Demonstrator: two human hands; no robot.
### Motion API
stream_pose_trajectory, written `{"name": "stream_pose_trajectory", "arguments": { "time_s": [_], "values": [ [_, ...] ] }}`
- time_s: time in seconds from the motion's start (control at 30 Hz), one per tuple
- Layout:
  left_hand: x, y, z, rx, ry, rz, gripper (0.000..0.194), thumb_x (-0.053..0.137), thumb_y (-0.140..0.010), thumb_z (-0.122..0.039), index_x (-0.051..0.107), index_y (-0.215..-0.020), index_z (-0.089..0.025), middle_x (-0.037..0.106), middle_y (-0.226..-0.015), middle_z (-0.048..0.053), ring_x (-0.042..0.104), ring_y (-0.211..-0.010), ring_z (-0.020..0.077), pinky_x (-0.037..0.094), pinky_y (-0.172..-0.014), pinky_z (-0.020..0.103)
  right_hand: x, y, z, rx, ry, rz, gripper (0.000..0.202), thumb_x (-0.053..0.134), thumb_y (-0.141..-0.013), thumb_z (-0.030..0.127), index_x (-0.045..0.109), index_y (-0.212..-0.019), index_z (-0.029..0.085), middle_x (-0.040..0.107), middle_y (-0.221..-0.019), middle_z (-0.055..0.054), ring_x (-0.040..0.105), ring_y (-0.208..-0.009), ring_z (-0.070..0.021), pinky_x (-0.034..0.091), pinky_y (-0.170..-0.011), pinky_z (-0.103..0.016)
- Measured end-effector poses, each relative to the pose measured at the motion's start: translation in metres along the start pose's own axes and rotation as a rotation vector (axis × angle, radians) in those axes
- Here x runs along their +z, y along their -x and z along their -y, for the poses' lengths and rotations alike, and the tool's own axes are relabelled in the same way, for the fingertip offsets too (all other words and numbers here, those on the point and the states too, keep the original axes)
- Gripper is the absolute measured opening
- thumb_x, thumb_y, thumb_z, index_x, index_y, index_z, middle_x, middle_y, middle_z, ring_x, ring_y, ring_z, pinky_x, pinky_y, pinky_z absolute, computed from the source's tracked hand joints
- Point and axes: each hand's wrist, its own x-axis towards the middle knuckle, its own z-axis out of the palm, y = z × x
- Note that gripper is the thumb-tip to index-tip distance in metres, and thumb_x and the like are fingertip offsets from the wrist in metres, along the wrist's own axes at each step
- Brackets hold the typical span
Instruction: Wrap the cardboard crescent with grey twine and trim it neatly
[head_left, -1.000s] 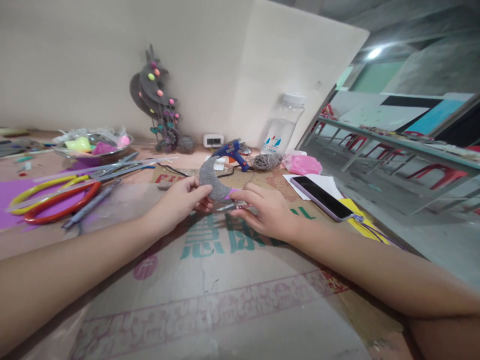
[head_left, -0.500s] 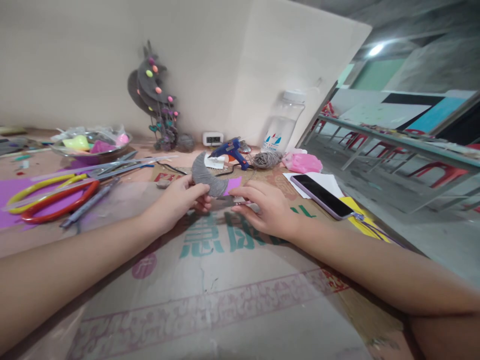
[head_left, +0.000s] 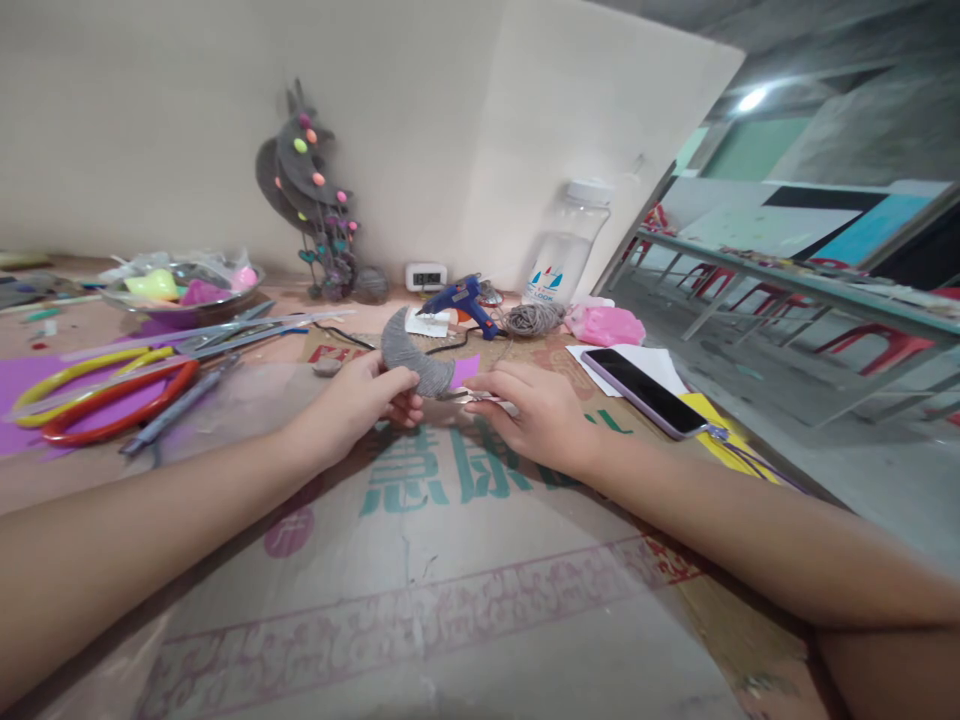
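Two hands meet over the desk (head_left: 289, 345): the left hand (head_left: 356, 400) pinches a grey crescent (head_left: 412, 360), held above printed cardboard (head_left: 450, 580); the right hand (head_left: 536, 415) grips a slim tool (head_left: 459, 397) (too small to identify) beside the crescent's purple end. Large green Chinese characters mark the cardboard, partly covered by the right hand. "LOOK" reads beneath red and blue sails on a clear bottle (head_left: 562, 265), partly filled with clear liquid. A bowl (head_left: 139, 312) at left holds yellow-green, magenta and pink pieces among clear plastic.
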Motion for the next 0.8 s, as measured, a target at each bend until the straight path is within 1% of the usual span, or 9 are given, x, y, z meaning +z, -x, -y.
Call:
{"name": "stream_pose_trajectory", "arguments": {
  "time_s": [0.27,0.8],
  "values": [
    [0.0013,0.0009,-0.0018,0.005,-0.009,0.004,0.005,0.057,-0.071,-0.019,0.052,-0.073,-0.016,0.058,-0.058,0.001,0.057,-0.05,0.0133,0.05,-0.051,0.027,0.0015,0.0002,-0.001,0.01,0.047,0.015,0.022,0.048,-0.089,0.033,0.062,-0.098,0.018,0.065,-0.083,-0.003,0.058,-0.075,-0.0145,0.038,-0.064,-0.024],
    [0.0003,0.0004,-0.0008,-0.006,-0.004,0.004,0.006,0.058,-0.07,-0.02,0.052,-0.071,-0.018,0.059,-0.057,0.001,0.058,-0.049,0.0148,0.05,-0.05,0.028,0.0005,-0.0001,0.0,0.018,0.073,0.039,0.024,0.046,-0.09,0.035,0.062,-0.096,0.019,0.064,-0.08,-0.003,0.058,-0.073,-0.014,0.036,-0.061,-0.024]
  ]
}}
